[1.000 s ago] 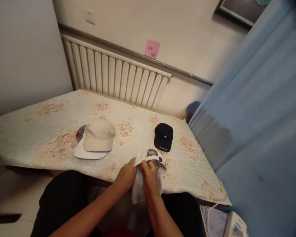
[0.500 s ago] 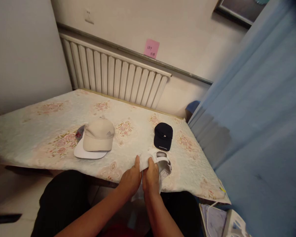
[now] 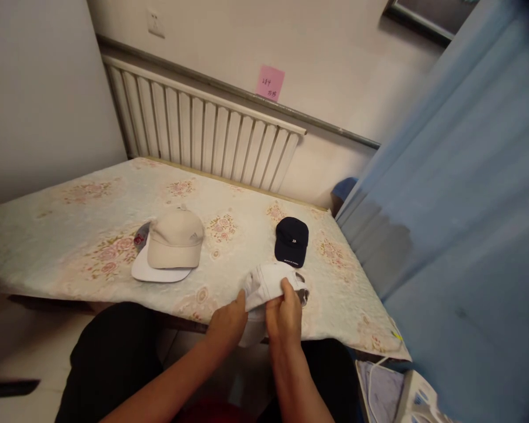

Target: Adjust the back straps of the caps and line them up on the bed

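A white baseball cap is held between both hands at the front edge of the bed, its strap opening facing right. My left hand pinches the cap's left side, fingers closed. My right hand grips it nearer the strap, thumb on top and fingers beneath. Just beyond it lies a dark navy cap, brim toward me. To the left, a beige cap rests over a white brim, with a grey piece bearing a red mark showing behind.
The caps lie on a flower-patterned bed cover. A radiator runs along the wall behind, under a pink note. A blue curtain hangs on the right. A white appliance with a cord stands at lower right.
My hands have moved apart along the white cap, the right one shifting right and the left one slightly left. More of the cap's crown now shows, spread between them.
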`<action>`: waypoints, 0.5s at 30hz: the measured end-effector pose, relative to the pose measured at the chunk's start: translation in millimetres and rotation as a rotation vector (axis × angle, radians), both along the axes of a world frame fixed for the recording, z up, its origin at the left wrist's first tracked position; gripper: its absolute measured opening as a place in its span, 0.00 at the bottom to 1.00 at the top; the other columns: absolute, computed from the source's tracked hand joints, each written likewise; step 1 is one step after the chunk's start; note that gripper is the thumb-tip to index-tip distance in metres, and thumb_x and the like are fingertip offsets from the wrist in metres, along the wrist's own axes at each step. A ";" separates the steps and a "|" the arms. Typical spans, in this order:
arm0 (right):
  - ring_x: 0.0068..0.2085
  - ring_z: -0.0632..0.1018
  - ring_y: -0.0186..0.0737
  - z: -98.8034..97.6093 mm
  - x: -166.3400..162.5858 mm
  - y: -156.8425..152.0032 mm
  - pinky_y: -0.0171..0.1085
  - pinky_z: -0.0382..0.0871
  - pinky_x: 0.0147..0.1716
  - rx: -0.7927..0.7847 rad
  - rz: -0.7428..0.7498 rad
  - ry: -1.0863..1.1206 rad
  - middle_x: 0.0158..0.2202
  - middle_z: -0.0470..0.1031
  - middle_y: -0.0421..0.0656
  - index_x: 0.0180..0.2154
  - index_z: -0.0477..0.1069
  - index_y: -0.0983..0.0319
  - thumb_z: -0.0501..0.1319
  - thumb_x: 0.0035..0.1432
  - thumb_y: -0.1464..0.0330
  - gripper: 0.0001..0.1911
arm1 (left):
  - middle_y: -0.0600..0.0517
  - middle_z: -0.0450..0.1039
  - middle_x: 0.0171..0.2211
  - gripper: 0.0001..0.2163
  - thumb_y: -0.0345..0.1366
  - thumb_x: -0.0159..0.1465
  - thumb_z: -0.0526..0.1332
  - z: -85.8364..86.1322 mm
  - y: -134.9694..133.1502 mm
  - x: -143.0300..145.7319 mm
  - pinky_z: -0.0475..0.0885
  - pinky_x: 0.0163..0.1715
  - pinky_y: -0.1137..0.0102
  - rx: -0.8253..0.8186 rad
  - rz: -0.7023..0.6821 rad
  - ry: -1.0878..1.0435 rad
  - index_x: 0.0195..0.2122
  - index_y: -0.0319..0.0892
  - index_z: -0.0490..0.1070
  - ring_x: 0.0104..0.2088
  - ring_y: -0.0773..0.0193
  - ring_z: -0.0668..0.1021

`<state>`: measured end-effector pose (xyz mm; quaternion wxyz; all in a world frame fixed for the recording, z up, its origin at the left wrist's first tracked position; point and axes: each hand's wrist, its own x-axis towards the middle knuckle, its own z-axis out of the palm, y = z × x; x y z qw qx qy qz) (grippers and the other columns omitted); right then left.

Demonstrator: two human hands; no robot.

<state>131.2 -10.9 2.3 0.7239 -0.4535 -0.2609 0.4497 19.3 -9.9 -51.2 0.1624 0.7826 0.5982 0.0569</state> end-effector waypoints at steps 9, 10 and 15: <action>0.33 0.76 0.40 -23.0 -30.2 -5.4 0.35 0.70 0.34 -0.188 0.066 -0.152 0.29 0.78 0.41 0.33 0.74 0.65 0.64 0.47 0.67 0.10 | 0.38 0.75 0.40 0.20 0.29 0.65 0.43 -1.9 -2.0 0.0 0.71 0.37 0.65 0.061 -0.071 0.020 0.59 0.32 0.53 0.40 0.54 0.78; 0.32 0.76 0.40 -27.5 -31.9 -5.9 0.35 0.70 0.33 -0.214 0.077 -0.179 0.28 0.78 0.41 0.31 0.74 0.65 0.63 0.47 0.67 0.08 | 0.39 0.75 0.40 0.20 0.29 0.66 0.42 -1.7 -2.3 -0.6 0.71 0.37 0.65 0.063 -0.077 0.013 0.58 0.33 0.54 0.40 0.54 0.78; 0.34 0.77 0.40 -43.7 -29.8 -4.4 0.35 0.69 0.35 -0.211 0.022 -0.085 0.30 0.79 0.42 0.31 0.75 0.65 0.61 0.51 0.66 0.08 | 0.36 0.74 0.40 0.21 0.29 0.66 0.43 2.1 -2.4 -1.2 0.71 0.37 0.62 0.070 -0.056 0.036 0.59 0.30 0.52 0.40 0.52 0.78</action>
